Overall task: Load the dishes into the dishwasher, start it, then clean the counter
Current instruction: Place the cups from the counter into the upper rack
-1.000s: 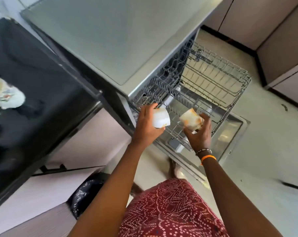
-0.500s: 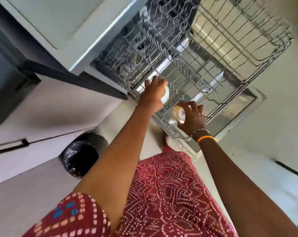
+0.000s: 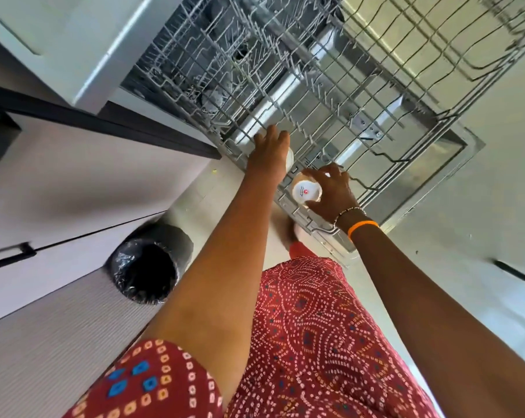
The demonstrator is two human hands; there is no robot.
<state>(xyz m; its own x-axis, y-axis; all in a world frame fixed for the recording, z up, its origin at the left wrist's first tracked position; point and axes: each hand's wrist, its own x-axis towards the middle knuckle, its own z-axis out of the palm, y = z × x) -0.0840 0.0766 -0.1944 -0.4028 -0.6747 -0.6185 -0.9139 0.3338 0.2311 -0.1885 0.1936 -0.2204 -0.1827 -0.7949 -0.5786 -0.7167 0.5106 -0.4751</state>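
Two cups (image 3: pixel 306 191) in curled fingers (image 3: pixel 330 176), over rack (image 3: pixel 385 164)

Both hands lower vs 1 s ago; right hand (image 3: pixel 330 191) cup (image 3: pixel 306 190) now base-up at rack (image 3: pixel 376 86).

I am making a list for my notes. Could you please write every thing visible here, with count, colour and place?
White ceramic cup: one, upside down, near rack corner, in right hand.
Second white cup: one, mostly hidden behind left hand.
Grey wire dishwasher racks: two, pulled out.
Open steel dishwasher door: one, below racks.
Round bin with black liner: one, floor, left.
Left hand: grip on second cup.
Right hand: grip on first cup.
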